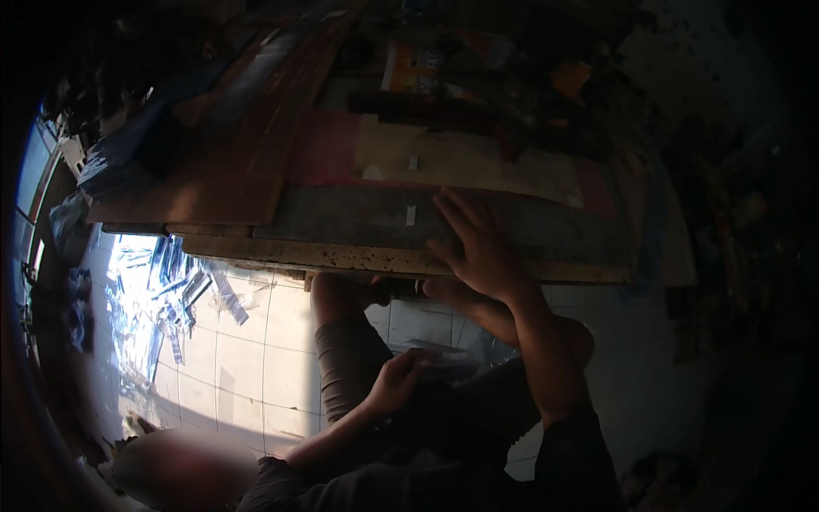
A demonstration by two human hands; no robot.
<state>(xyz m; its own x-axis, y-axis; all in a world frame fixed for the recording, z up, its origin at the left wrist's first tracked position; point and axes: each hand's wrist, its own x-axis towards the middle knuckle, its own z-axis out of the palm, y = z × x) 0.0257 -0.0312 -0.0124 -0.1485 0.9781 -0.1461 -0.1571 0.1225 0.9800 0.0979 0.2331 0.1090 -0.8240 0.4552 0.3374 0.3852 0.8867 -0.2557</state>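
My right hand [478, 243] is over the near edge of the low work table [333, 253], fingers stretched out toward a small pale strip [411, 215] on the dark grey surface. A second small pale strip [414, 162] lies farther back on a beige sheet [478, 162] with red ends. Down at my lap, my left hand [395, 381] is closed round one end of a blurred, see-through plastic piece [448, 365]. Dim light hides whether my right fingertips touch the table.
A brown board [222, 162] covers the table's left side. Shiny plastic strips [171, 290] litter the sunlit tiled floor [286, 341] at left. Dark clutter and an orange piece [572, 78] stand at the back. A blurred rounded shape [183, 469] is at lower left.
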